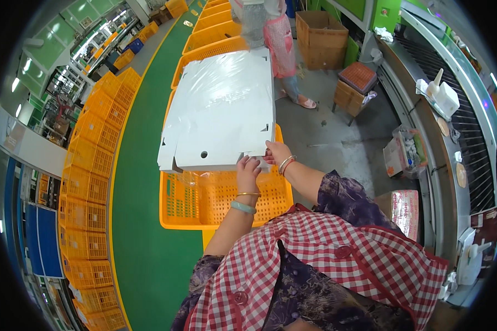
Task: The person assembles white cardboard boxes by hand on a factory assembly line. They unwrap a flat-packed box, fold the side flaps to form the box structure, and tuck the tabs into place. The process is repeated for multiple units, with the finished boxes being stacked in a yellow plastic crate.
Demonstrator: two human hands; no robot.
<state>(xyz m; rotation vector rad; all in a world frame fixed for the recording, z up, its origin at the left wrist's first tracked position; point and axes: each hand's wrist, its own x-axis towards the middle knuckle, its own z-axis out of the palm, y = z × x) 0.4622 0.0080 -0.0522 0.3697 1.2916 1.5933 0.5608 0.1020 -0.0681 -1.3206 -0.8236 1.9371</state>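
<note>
Count: 1 white flat carton [221, 105], 2 hands, 1 orange crate [232, 212] showing below the carton's near edge, more crates in a row beyond it. Can't tell if the carton is a single piece or several stacked; clear film [226, 77] glares across its top. 1 round dark hole [204, 154] near the front edge. 1 brown cardboard box [321, 47] and 1 stool [350, 99] on the floor to the right. 1 co-worker [280, 47] past the carton, cut off by the top of the frame, upper part blurred. Most of the crate's interior is hidden under the carton.

Carton lies over the crate, just ahead of the fingers, its near right corner at them. Right hand [281, 153]: thumb on top, fingers pinching that corner. Left hand [248, 174]: fingers curled at the front edge just left of it; can't tell if they grip.
</note>
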